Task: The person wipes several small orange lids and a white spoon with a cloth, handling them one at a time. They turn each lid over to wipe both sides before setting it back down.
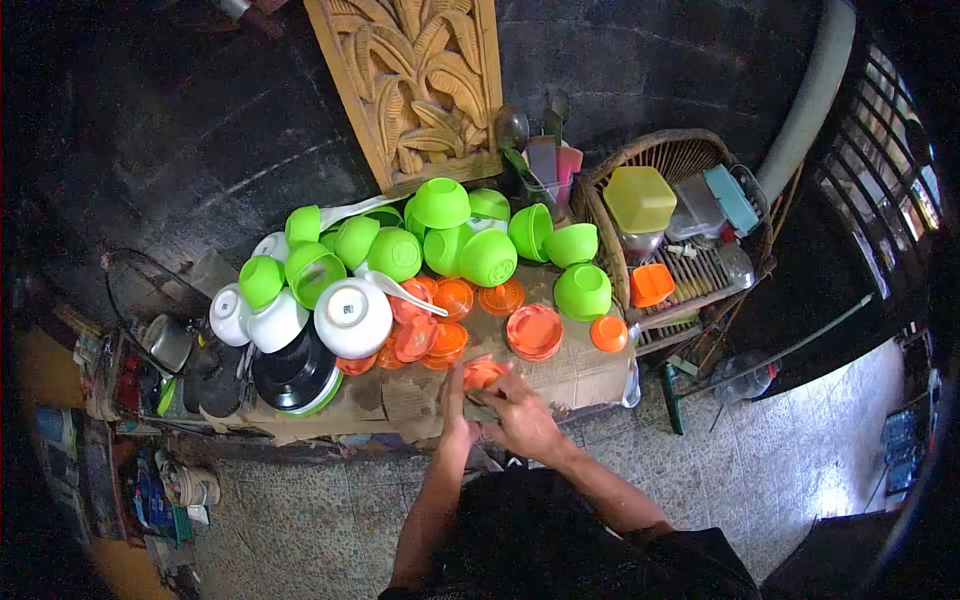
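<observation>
Here at the near edge of the cardboard (592,378), I've got an orange lid (484,373) clamped between my left hand (456,408), along its side, and my right hand (527,418), fingers curled; stacked orange discs (534,334) sit just beyond.

A table (595,385) crosses the middle of the frame; bowls (489,258) lie heaped along its back half, with stacked dishes (294,372) at the heap's left front; lids (446,340) spread before the heap, a lid stack (534,332) sits to their right, and a cup (609,334) right of that; a panel (425,85) stands behind, upper centre; a rack (672,138) bearing containers (640,200) stands right; a pot (167,340) sits far left; lower centre, at the table's front edge, a lid (484,374) lies between left hand (457,408) and right hand (522,413).
</observation>
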`<state>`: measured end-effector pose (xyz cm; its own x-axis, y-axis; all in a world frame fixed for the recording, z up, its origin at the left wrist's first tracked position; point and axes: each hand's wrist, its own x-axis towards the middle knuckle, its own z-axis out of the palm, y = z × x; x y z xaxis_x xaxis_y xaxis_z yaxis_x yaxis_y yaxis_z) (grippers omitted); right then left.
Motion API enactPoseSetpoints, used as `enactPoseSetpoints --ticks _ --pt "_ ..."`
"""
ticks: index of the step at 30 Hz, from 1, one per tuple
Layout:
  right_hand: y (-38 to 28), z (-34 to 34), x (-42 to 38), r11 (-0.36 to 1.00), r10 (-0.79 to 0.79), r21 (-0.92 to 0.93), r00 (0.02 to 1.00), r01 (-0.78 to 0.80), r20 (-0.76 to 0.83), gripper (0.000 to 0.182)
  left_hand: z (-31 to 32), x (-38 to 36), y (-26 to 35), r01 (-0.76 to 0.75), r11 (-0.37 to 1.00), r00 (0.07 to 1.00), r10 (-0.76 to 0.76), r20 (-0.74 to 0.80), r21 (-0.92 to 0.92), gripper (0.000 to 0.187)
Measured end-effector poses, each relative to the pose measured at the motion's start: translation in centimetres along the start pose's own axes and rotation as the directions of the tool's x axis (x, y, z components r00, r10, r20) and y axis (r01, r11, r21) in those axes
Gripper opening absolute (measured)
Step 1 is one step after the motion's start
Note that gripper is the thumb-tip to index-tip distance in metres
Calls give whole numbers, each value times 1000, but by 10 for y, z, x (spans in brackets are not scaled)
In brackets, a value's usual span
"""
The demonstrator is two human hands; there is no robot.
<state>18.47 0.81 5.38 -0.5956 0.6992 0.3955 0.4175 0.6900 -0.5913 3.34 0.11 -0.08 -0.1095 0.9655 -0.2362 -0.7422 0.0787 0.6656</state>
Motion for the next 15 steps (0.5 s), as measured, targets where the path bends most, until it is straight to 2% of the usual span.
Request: enactPoseSetpoints --ticks 2,6,8,10,12,15 --pt "-1 -12 -5 996 -6 87 999 2 44 51 -1 2 -1 23 1000 1000 -23 -20 -18 69" --pt "19 -19 -15 997 -20 79 1000 19 11 50 13 -1 3 33 999 998 -34 -59 -19 64" --pt "30 -21 -17 994 106 14 989 -105 -103 50 11 1 2 7 1000 999 -7 -48 -1 62" --pt "37 -23 -10 994 112 0 982 -113 -153 50 3 2 -2 -36 985 995 50 -82 169 61" --pt "35 -26 -2 976 179 -78 957 -201 -230 48 0 5 -7 -35 986 992 55 -116 165 61" --pt "29 -17 9 976 173 -87 951 -201 -256 46 -1 11 -12 -46 989 984 70 -164 144 60"
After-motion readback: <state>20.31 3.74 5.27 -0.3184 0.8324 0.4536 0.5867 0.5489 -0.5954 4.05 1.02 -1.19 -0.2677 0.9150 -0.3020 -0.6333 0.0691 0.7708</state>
